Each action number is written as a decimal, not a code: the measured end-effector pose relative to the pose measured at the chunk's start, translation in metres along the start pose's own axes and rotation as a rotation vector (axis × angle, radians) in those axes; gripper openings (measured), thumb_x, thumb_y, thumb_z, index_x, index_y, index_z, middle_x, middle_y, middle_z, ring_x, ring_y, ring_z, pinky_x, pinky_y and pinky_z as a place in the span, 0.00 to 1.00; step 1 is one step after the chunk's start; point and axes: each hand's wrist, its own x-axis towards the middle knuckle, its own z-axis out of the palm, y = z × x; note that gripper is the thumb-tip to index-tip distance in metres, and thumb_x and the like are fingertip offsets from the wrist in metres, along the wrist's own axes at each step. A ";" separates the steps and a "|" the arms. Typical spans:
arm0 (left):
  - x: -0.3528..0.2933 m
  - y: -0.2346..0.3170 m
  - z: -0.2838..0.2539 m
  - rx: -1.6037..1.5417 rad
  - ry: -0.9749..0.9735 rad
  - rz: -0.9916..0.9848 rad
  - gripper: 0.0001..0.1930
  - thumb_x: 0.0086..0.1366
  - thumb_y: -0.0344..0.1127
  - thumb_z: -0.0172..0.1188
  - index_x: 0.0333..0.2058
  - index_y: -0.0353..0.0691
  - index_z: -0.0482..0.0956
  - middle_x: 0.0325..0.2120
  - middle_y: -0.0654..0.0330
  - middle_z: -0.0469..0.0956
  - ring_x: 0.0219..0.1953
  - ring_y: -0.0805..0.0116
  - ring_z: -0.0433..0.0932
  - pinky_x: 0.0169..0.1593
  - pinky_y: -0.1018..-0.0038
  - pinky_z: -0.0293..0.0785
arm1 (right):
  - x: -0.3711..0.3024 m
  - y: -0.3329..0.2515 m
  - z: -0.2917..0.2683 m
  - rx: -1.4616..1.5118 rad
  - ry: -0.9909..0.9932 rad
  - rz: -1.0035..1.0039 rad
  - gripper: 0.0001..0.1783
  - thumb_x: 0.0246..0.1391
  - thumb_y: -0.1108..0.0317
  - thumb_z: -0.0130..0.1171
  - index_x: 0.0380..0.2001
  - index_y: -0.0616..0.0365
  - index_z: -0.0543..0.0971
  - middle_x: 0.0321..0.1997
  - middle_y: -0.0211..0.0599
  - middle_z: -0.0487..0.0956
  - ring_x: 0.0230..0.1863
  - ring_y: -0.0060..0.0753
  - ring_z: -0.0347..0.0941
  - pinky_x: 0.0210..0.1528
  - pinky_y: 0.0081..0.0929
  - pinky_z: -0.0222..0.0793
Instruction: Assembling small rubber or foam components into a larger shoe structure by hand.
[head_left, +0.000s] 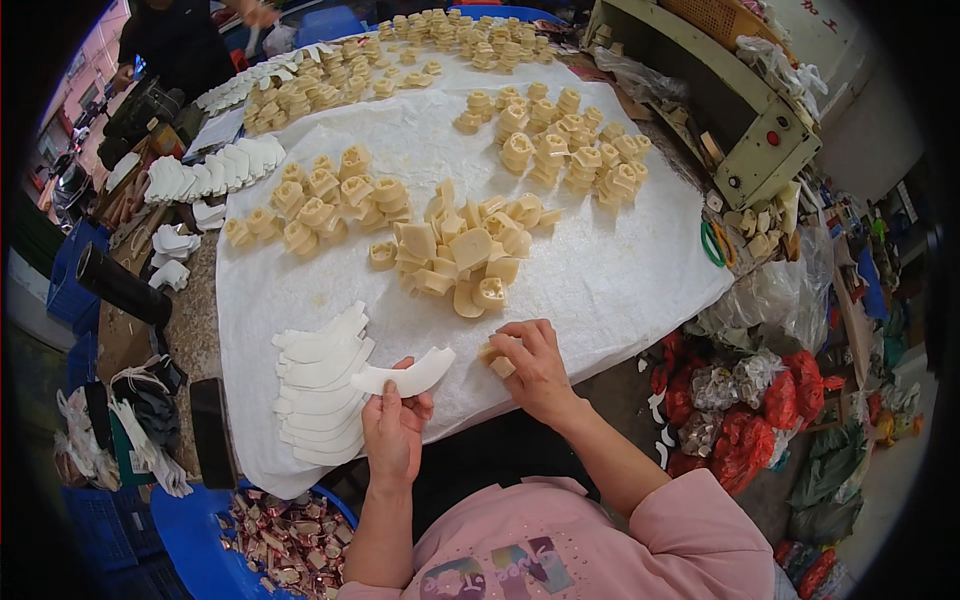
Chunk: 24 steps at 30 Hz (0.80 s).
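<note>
My left hand [394, 428] pinches a curved white foam strip [405, 374] above the near edge of the white cloth [620, 270]. My right hand [533, 366] grips a small cream plastic block [497, 361] just to the right of it. A fanned stack of the same white curved strips [322, 384] lies left of my left hand. A loose pile of cream blocks [458, 250] sits on the cloth just beyond both hands.
More heaps of cream blocks [565, 145] cover the far cloth, with white strips [212, 172] at the left. A beige machine [745, 110] stands at the right. A blue tub of wrapped sweets [285, 540] and red bags [740, 430] sit low. Another person [180, 40] works at the far end.
</note>
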 end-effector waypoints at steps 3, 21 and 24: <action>-0.005 0.002 0.000 0.001 -0.014 0.004 0.18 0.71 0.35 0.39 0.52 0.27 0.66 0.30 0.59 0.73 0.28 0.76 0.69 0.33 0.79 0.67 | -0.008 0.008 0.006 0.061 -0.001 -0.006 0.26 0.32 0.85 0.56 0.41 0.56 0.74 0.38 0.37 0.74 0.41 0.44 0.68 0.45 0.36 0.64; -0.045 0.021 0.021 0.019 -0.143 0.205 0.19 0.71 0.35 0.39 0.51 0.22 0.65 0.49 0.47 0.70 0.50 0.64 0.73 0.53 0.70 0.71 | 0.019 -0.073 0.007 0.640 0.202 -0.365 0.25 0.40 0.87 0.56 0.44 0.55 0.72 0.44 0.44 0.75 0.41 0.46 0.71 0.41 0.35 0.70; -0.048 0.021 0.022 0.019 -0.125 0.163 0.19 0.71 0.34 0.39 0.51 0.21 0.65 0.50 0.47 0.69 0.51 0.64 0.72 0.55 0.70 0.70 | 0.015 -0.070 0.009 0.640 0.215 -0.369 0.25 0.38 0.86 0.57 0.44 0.55 0.72 0.44 0.43 0.75 0.41 0.45 0.70 0.42 0.36 0.68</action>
